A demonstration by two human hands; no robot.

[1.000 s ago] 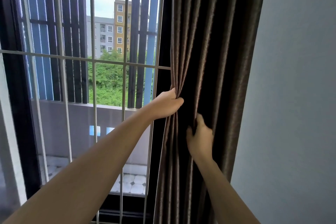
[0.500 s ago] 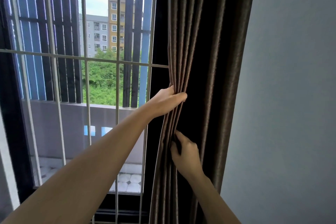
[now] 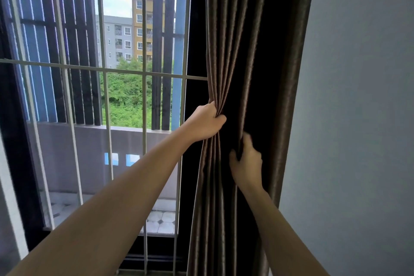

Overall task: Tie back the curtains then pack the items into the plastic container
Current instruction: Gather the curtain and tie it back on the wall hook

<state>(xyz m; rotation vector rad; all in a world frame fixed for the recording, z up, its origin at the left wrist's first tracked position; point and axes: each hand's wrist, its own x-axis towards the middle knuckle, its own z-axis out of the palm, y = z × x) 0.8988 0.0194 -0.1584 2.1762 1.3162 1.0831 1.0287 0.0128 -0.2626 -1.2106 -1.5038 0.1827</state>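
Two bare arms reach forward from the near edge. The left hand point(image 3: 207, 122) is clenched around a bunch of pleats at the left edge of the one brown curtain point(image 3: 226, 40). The right hand point(image 3: 246, 161), lower and just to the right, curls its slightly blurred fingers around one further fold. The curtain hangs gathered between the window and the grey wall point(image 3: 358, 119) on the right. Farther left stands one white window grille point(image 3: 144, 96); far beyond it rise two buildings point(image 3: 134, 29).

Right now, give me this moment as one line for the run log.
step: gathering curtain | left hand: grips bunched folds | right hand: grips a fold lower down | tying back: not yet done
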